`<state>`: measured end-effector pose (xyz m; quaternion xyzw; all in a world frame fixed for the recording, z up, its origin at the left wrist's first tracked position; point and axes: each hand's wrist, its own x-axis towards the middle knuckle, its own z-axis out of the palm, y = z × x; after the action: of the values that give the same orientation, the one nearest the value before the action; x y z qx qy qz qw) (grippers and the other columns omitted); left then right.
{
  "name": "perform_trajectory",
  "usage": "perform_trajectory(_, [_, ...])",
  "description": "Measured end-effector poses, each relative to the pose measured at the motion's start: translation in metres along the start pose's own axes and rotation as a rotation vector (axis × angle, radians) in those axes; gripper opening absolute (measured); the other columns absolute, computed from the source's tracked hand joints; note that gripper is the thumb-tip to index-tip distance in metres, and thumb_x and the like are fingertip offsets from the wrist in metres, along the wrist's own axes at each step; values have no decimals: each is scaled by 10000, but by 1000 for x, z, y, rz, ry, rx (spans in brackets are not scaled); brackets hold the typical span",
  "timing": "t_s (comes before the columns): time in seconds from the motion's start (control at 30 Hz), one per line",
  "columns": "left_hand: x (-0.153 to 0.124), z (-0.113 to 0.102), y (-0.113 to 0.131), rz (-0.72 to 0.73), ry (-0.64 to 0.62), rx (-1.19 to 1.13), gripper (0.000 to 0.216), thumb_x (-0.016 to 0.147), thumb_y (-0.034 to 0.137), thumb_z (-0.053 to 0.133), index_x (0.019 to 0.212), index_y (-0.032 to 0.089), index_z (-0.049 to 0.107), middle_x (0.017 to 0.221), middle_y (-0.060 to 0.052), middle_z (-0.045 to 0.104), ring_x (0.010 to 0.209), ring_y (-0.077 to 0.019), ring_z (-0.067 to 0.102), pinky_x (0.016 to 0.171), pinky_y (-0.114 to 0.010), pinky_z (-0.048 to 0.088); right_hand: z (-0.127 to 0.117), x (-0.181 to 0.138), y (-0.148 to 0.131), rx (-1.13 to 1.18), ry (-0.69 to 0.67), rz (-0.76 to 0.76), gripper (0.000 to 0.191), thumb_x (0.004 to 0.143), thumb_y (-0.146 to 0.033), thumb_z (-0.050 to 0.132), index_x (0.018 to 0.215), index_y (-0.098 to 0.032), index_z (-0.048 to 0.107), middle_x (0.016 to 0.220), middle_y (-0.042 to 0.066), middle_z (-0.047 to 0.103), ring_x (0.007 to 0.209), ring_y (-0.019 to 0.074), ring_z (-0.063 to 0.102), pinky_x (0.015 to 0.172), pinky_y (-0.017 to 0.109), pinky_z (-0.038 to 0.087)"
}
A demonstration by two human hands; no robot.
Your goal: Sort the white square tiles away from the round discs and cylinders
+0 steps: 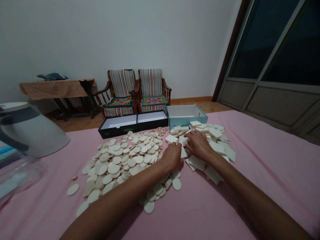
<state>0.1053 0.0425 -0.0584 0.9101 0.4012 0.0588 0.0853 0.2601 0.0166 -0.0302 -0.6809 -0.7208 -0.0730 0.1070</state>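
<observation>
A broad heap of pale round wooden discs [125, 160] lies on the pink cloth [262, 160], and beside it on the right a pile of pale square tiles [217, 146]. My left hand [172, 157] rests at the seam between the two heaps, fingers curled on a square tile [183, 151]. My right hand [198, 144] lies palm down on the square pile, fingers bent over the tiles next to the left hand. What the right fingers enclose is hidden.
Two black boxes with white insides [120, 126] and a light blue box [186, 116] stand at the far edge. A grey-white jug-like object [27, 130] sits at the left. Two striped armchairs [137, 90] and a side table [55, 88] stand by the wall.
</observation>
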Motion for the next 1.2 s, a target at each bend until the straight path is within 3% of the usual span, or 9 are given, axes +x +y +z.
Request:
perform_trajectory(0.2, [-1,1,1,-25,22,-8,433,787,344,639,1160,155,525,1199,-137,563,1121,-268,550,944,-339,461,9,27,-17,-230,-195,-97,342,836,-147,529,1162,-119,631,1204,186,633,1162,317,495,965,461,291])
perform_trajectory(0.33, [-5,-7,-4,-46,30,-9,614,728,461,705,1226,164,502,1197,-138,574,1121,-297,551,916,-374,479,10,36,-17,-255,-207,-78,313,839,-137,528,1125,-113,651,1179,189,634,1149,322,502,955,454,305])
perform_trajectory(0.43, [-11,-16,-13,-57,43,0,557,735,429,698,1192,156,536,1196,-146,584,1110,-295,555,905,-380,480,0,35,-10,-194,-185,-63,414,809,-207,613,1214,-120,598,1226,193,593,1176,340,473,955,464,320])
perform_trajectory(0.57, [-19,-23,-22,-22,26,5,234,814,259,577,1010,176,674,1073,-106,666,1031,-258,602,893,-356,469,-13,25,1,39,-200,-111,561,749,-229,676,1291,-181,540,1279,158,552,1206,330,452,969,480,340])
perform_trajectory(0.73, [-21,-22,-19,41,-30,-2,278,794,160,544,946,273,747,941,-41,732,964,-242,645,898,-369,455,-8,7,9,282,-243,-252,634,688,-156,683,1302,-202,530,1366,133,510,1281,287,420,1029,467,329])
perform_trajectory(0.83, [-19,-19,-17,55,-39,-1,308,787,136,527,953,265,753,928,-52,741,957,-254,654,908,-392,450,-13,-11,19,308,-210,-240,531,723,-129,627,1246,-196,565,1302,120,559,1225,261,475,1020,429,353])
perform_trajectory(0.97, [-15,-16,-18,77,-46,-16,347,787,126,507,979,287,747,958,-36,742,970,-239,656,894,-369,459,-28,-40,28,263,-350,-294,539,684,-68,599,1199,-225,594,1220,87,594,1116,246,533,953,372,392])
perform_trajectory(1.07, [-13,-16,-18,77,-42,-25,346,781,119,507,968,284,748,953,-30,742,945,-231,663,859,-351,473,-32,-54,23,171,-400,-320,597,653,-35,589,1212,-242,583,1206,84,593,1095,263,528,926,396,379])
perform_trajectory(1.2, [-18,-21,-14,66,-4,-23,278,814,161,520,967,222,744,978,-79,729,966,-251,645,878,-376,462,-31,-58,13,140,-385,-367,524,712,-79,578,1216,-225,569,1194,100,589,1081,262,523,919,408,364])
